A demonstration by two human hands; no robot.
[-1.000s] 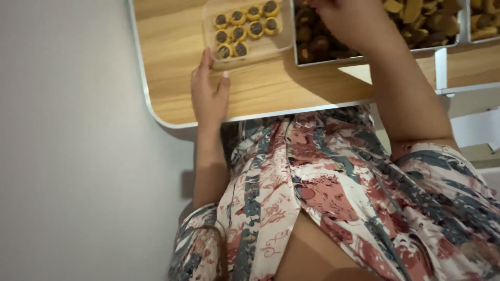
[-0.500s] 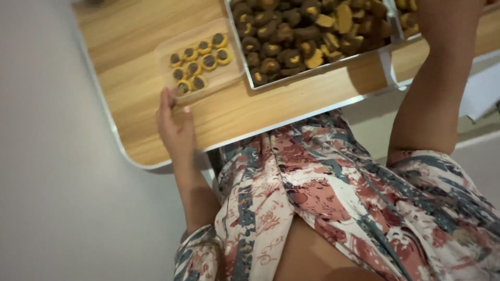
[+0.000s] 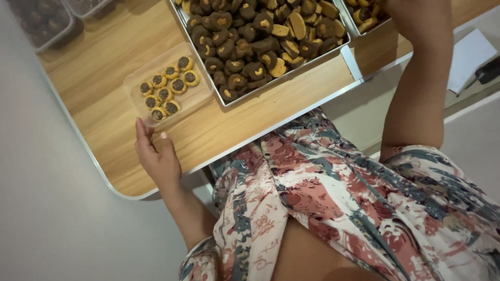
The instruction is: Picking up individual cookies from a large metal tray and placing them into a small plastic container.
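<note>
My left hand rests on the wooden table, fingertips touching the near corner of a clear plastic container. Inside it lie several small yellow cookies with dark centres. A large metal tray beside it is piled with dark chocolate cookies, some topped with nuts. My right arm reaches up to the right toward a second tray; the right hand itself is out of the picture.
Two clear containers filled with dark cookies stand at the table's far left. A white notebook with a pen lies on a lower surface at right. The table's rounded corner is near my left wrist.
The view has tilted and shifted, showing more of the trays. My right hand has moved from the big tray toward the upper right, out of sight. The left hand stays at the container.
</note>
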